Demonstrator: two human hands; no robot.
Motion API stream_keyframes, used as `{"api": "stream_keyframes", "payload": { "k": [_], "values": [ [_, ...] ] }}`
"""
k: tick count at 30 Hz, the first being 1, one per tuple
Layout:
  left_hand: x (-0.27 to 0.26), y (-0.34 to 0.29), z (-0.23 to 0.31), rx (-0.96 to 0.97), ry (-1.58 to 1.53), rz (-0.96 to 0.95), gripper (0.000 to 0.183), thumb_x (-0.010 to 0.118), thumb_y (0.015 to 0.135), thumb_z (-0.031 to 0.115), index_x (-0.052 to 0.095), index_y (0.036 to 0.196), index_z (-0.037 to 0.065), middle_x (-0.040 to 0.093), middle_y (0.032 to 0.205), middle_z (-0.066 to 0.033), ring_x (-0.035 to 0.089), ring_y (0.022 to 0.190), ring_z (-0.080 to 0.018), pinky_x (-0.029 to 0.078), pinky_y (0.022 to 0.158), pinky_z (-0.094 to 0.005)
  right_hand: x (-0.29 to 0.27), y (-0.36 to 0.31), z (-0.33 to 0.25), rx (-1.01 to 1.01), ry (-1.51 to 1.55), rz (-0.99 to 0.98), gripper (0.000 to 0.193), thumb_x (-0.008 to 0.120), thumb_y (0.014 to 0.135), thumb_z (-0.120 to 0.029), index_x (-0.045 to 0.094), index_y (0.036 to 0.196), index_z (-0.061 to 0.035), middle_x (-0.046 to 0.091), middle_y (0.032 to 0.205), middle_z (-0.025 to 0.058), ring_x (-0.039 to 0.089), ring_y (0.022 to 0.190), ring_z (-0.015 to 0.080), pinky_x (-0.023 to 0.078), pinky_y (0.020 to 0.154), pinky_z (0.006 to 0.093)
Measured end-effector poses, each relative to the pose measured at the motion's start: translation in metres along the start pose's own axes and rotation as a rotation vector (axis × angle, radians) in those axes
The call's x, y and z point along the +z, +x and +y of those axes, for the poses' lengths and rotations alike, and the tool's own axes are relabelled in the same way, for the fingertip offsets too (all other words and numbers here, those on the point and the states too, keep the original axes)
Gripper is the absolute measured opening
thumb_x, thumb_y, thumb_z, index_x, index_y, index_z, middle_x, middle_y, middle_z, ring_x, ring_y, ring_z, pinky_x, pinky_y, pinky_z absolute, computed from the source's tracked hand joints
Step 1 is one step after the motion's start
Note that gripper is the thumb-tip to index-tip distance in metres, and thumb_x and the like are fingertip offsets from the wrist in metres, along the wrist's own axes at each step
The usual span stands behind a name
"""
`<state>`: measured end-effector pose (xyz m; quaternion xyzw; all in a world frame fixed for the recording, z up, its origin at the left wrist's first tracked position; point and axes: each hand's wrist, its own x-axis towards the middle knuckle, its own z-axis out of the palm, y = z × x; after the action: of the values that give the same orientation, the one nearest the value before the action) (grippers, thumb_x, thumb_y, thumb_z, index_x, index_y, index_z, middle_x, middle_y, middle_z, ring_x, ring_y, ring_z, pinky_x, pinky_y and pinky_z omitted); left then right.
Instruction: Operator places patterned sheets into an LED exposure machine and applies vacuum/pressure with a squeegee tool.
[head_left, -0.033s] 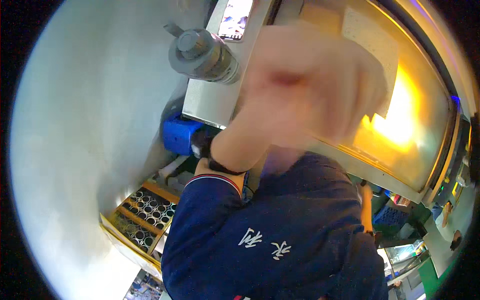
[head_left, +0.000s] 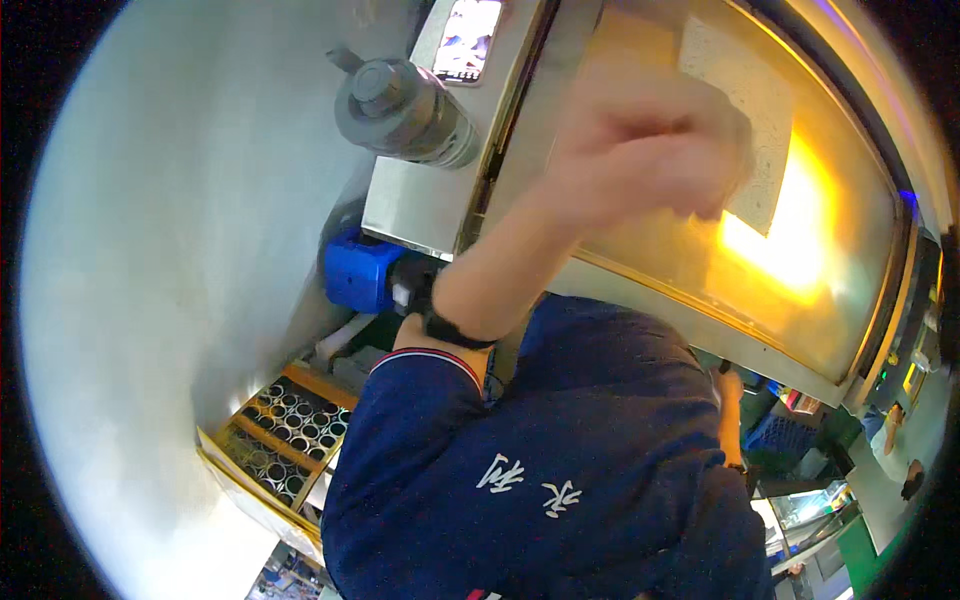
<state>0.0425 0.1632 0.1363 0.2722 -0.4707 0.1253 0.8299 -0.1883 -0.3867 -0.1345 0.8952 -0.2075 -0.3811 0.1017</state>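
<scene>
My left hand (head_left: 655,150) is raised in front of a large amber window panel (head_left: 640,250). Its fingers look curled in a closed shape, somewhat smeared by motion; anything inside them is hidden. A black band (head_left: 455,333) circles that arm near the dark blue sleeve. Above the hand lies a skin-toned blur, which may be a reflection. On the other side of my dark blue shirt (head_left: 600,420), a lit forearm (head_left: 732,410), apparently mine, hangs by the machine's lower edge. Its hand is small and partly hidden, so its fingers cannot be made out.
A grey lidded bottle (head_left: 405,110) and a lit phone (head_left: 468,40) stand on the metal ledge (head_left: 410,205) at upper left. Below are a blue box-like part (head_left: 358,275) and a crate of round tubes (head_left: 300,420). Another person (head_left: 890,440) is at far right.
My left hand has shifted to the right and looks smaller and less blurred. More of the ledge and the amber panel shows. The other forearm has barely moved.
</scene>
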Motion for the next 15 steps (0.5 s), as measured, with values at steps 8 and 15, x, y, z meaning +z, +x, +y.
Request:
{"api": "stream_keyframes", "payload": {
  "k": [8,15],
  "values": [
    [0.031,-0.195,-0.184,-1.114,1.282,-0.035,0.061,0.058,0.09,0.053,0.051,0.138,0.016,0.051,0.139,-0.0161,0.047,0.129,-0.0338,0.039,0.105,-0.0479,0.028,-0.012,0.01,-0.151,0.038,0.307,0.052,0.066,0.08,-0.052,0.07,0.099,-0.0043,0.067,0.102,0.0192,0.062,0.102,0.0384,0.042,0.101,0.0516],
    [-0.001,-0.258,-0.169,-1.281,1.646,-0.603,0.089,0.057,0.084,0.066,0.024,0.156,0.024,0.007,0.165,-0.0073,0.003,0.148,-0.0455,0.004,0.112,-0.0722,0.036,-0.038,-0.031,-0.403,0.401,0.448,0.039,0.07,0.083,-0.036,0.068,0.106,-0.0044,0.067,0.102,0.0157,0.06,0.103,0.0345,0.043,0.098,0.047]
  ]
}}
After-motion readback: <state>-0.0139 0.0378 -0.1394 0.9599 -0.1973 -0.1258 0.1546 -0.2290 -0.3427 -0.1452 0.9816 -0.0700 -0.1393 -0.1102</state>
